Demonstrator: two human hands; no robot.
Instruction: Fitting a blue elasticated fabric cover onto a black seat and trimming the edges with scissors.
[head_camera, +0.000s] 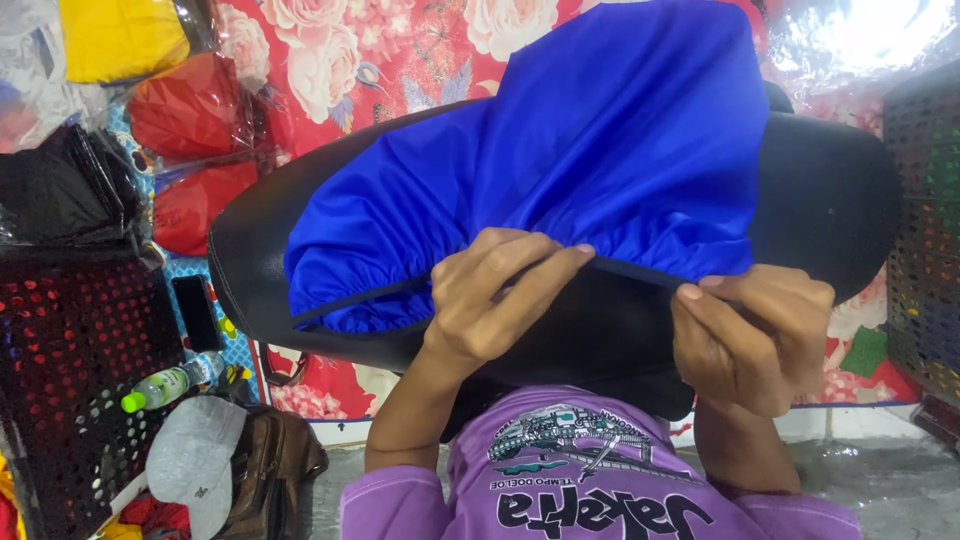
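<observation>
The blue cover, a shiny stretch fabric with a gathered dark-edged hem, lies pulled over the upper part of a black padded seat that rests across the person's lap. Both hands grip the cover's hem at the seat's near edge: the left hand curls its fingers over the hem near the middle, and the right hand pinches it further to the right, fingers closed on the fabric. To the left of the seat, a black perforated crate stands beside a dark phone, a small green-capped bottle, a grey cap and a brown bag. Behind the seat lies a red floral cloth.
</observation>
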